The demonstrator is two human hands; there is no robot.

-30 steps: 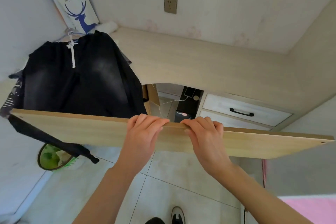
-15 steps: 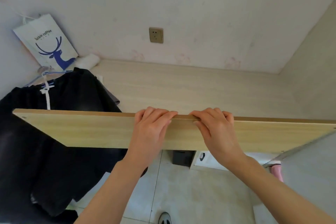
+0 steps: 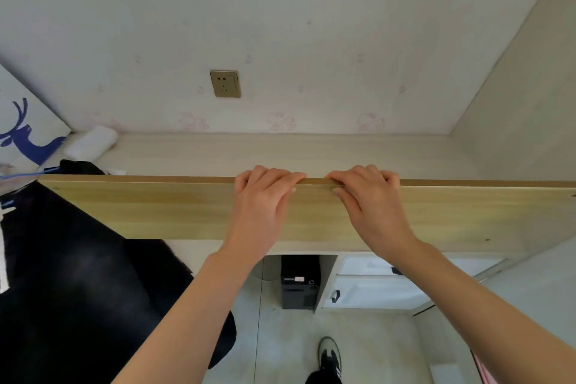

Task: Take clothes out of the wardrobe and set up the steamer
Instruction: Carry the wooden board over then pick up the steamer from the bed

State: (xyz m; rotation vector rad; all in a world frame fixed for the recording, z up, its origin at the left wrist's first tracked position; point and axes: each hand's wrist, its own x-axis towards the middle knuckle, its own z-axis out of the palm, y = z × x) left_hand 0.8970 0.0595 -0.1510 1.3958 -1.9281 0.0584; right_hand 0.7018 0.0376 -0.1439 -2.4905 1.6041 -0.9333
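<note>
Your wooden board (image 3: 162, 209) spans the view above the desk (image 3: 280, 153), hiding part of the black clothes (image 3: 78, 290) at left; your left hand (image 3: 261, 206) and right hand (image 3: 371, 203) each clamp its top edge, below the wall socket (image 3: 225, 83).

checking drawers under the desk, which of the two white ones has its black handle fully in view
The lower drawer: its black handle shows whole at its left end. The upper drawer is partly hidden behind the wooden board.

Desk (image 3: 280, 153) bears dark clothing (image 3: 78, 167), perhaps a white roll (image 3: 92, 143).
</note>
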